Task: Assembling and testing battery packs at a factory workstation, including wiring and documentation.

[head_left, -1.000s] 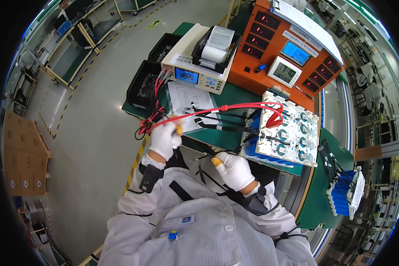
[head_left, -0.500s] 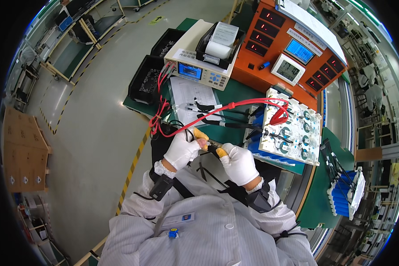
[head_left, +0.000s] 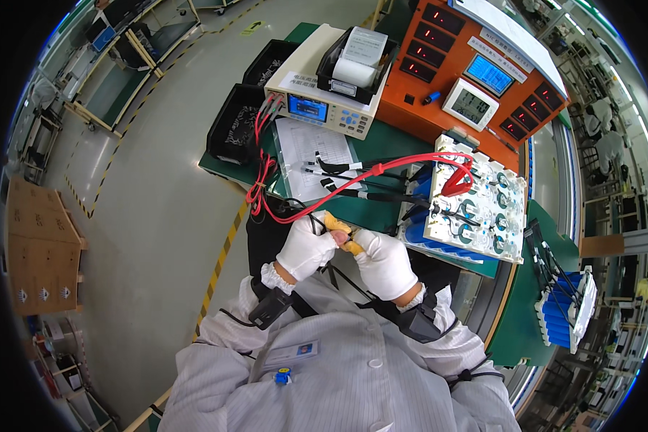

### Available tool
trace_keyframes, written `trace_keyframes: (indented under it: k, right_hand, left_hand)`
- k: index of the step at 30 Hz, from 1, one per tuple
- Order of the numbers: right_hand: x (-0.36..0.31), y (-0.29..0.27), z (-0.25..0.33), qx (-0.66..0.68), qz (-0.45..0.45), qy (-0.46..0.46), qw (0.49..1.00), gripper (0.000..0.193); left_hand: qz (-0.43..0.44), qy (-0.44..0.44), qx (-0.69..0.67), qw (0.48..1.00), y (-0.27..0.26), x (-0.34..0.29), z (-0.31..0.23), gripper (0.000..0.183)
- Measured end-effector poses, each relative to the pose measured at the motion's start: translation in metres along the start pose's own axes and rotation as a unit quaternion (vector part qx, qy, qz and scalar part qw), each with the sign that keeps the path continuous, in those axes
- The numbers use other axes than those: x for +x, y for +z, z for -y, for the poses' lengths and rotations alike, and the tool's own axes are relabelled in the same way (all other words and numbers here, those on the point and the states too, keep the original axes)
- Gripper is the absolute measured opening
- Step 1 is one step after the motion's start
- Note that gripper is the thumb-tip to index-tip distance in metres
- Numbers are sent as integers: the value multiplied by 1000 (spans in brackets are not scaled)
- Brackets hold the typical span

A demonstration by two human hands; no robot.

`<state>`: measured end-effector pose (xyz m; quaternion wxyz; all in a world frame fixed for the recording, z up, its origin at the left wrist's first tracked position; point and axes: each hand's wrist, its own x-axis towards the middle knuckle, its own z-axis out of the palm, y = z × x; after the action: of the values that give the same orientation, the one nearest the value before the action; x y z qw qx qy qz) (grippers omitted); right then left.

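Orange console [head_left: 450, 70] shows red digits [head_left: 434, 36], printed strips [head_left: 497, 59] above blue screen [head_left: 495, 74], dark digits on white clock [head_left: 470, 105]. Left of console: lettered label [head_left: 302, 82] on cream meter [head_left: 308, 65]; farther left, floor arrow sign [head_left: 253, 28].

The left of two head-worn fisheye cameras looks steeply down from above the person's pale coat [head_left: 324, 381], which fills the near edge. It faces forward over the left hand [head_left: 300, 250] and right hand [head_left: 385, 265], close below it, to the desk [head_left: 396, 142] beyond, taking in floor [head_left: 137, 216] far out to the left and bending straight edges toward its rim.
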<state>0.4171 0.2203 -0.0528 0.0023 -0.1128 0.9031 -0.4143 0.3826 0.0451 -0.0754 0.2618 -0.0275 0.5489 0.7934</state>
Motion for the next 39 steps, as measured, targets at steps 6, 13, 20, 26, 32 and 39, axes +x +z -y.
trace_keyframes:
  k: [6, 13, 20, 26, 32, 39]
  right_hand:
    - [0, -12, 1, 64, 26, 7, 998, 8]
    - [-4, -16, 2, 28, 10, 4, 1000, 8]
    - [-6, -13, -2, 61, -60, -40, 996, 19]
    - [-5, -12, -4, 35, -89, -90, 991, 24]
    - [-3, -12, -3, 26, -111, -127, 985, 27]
    - [-7, -12, -1, 57, -56, -80, 994, 24]
  left_hand:
    - [-10, 28, 62, 998, -1, -7, -9, 10]
    - [74, 32, -105, 991, -10, -9, 5, 22]
    - [121, 28, -160, 979, -11, -7, 16, 37]
    - [141, 12, -181, 973, -12, -8, 14, 40]
    - [149, 6, -213, 966, -13, -9, 17, 36]
    - [152, 12, -254, 955, -16, -7, 23, 29]
